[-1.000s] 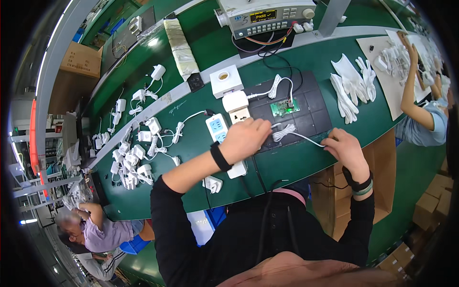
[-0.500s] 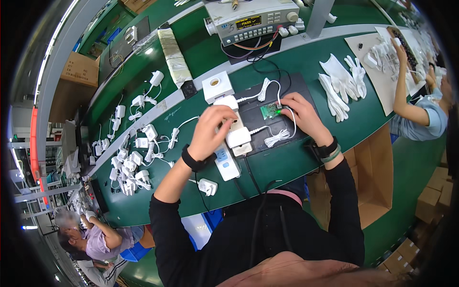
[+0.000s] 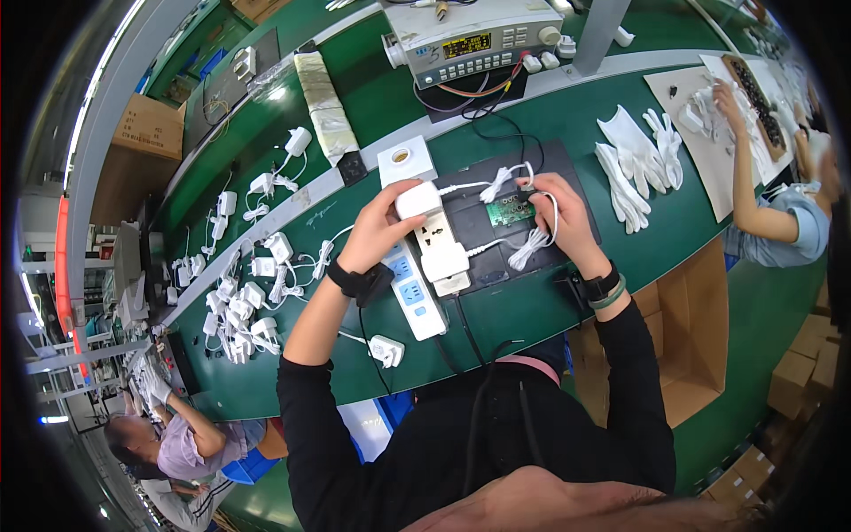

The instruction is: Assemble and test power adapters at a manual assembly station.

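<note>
My left hand (image 3: 383,229) is closed round the upper white power adapter (image 3: 417,200), which sits on a white power strip (image 3: 434,234). A second white adapter (image 3: 444,263) is seated lower on the strip. My right hand (image 3: 567,218) pinches a small dark connector at the end of a white cable, beside the right edge of a green circuit board (image 3: 508,210). Whether the connector is in the board I cannot tell, as fingers cover it. A bundled white cord (image 3: 530,250) hangs beside my right fingers. Board and strip rest on a black mat (image 3: 483,182).
A test meter (image 3: 479,44) with a lit display stands at the back. White gloves (image 3: 631,164) lie to the right, several adapters (image 3: 239,310) to the left. Another strip (image 3: 414,297) and a loose adapter (image 3: 386,351) are near me. A co-worker's arm (image 3: 753,213) reaches in at right.
My left hand has moved from above the strip onto the upper adapter. My right hand has shifted slightly, drawing the lower cord nearer. The board's green light has gone out; the meter's display has changed.
</note>
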`<state>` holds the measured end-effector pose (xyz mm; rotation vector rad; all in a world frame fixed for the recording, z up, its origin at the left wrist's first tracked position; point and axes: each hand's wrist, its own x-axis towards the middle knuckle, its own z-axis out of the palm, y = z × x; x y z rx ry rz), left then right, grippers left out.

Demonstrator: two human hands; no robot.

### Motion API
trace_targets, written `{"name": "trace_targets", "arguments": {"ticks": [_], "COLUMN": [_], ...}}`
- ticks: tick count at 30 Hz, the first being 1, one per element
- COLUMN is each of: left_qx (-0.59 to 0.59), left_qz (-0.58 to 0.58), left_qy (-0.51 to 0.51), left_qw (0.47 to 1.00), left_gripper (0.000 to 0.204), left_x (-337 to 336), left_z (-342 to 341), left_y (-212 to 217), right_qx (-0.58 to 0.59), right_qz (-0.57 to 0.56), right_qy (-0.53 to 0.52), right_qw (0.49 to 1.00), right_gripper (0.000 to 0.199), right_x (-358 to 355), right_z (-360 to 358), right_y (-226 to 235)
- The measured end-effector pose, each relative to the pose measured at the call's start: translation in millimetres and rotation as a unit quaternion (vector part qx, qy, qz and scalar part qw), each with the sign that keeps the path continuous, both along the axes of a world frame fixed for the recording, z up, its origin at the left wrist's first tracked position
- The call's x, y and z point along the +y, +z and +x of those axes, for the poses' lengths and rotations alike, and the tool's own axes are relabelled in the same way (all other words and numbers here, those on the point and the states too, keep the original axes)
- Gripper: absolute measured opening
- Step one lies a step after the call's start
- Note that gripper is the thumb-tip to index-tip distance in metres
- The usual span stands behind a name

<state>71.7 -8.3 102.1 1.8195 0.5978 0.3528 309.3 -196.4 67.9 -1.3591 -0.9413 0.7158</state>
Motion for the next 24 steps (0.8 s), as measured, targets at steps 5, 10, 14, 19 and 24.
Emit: {"name": "trace_targets", "arguments": {"ticks": [5, 10, 14, 19, 24], "left_qx": [-0.008, -0.15, -0.213, -0.04, 0.294], "left_qz": [-0.081, -0.092, -0.014, 0.266, 0.526], "left_qy": [0.035, 0.136, 0.199, 0.159, 0.127], "left_qw": [0.996, 0.975, 0.956, 0.95, 0.788], "left_gripper": [0.029, 0.025, 0.028, 0.024, 0.027], "left_x": [23, 58, 99, 171, 235], "left_z": [-9, 3, 20, 12, -18], "left_y": [28, 65, 74, 44, -5], "right_qx": [-0.144, -0.242, -0.239, -0.191, -0.188], "right_qz": [0.01, 0.013, -0.025, -0.01, -0.018], "right_qy": [0.025, 0.058, 0.059, 0.066, 0.059], "right_qw": [0.989, 0.968, 0.969, 0.979, 0.98], "right_gripper": [0.021, 0.022, 0.024, 0.026, 0.026], "right_x": [6, 13, 15, 12, 10], "right_z": [5, -3, -6, -2, -2], "right_y": [-14, 0, 3, -6, -6]}}
